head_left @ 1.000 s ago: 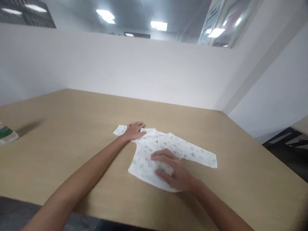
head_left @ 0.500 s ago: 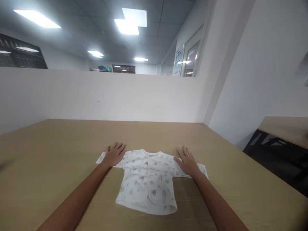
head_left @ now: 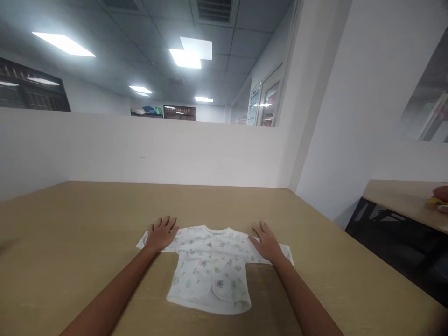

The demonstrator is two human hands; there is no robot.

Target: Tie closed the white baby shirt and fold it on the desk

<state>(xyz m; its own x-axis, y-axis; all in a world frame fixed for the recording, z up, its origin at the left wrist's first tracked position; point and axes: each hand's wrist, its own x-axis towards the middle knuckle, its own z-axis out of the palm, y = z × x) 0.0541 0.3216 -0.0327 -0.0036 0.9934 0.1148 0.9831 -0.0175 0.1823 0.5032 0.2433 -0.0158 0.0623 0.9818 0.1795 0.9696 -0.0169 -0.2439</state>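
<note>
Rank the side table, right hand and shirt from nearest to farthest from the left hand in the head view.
1. Shirt: directly under the left hand, at its sleeve.
2. Right hand: across, on the other sleeve.
3. Side table: far right.

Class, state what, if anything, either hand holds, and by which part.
Nothing: the left hand and right hand rest open on the sleeves of the shirt.

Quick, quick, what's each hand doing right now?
Left hand: open, resting palm-down on one sleeve of the small white fabric shirt with green and grey prints.
Right hand: open, palm-down on the shirt's other sleeve, gripping nothing.
</note>
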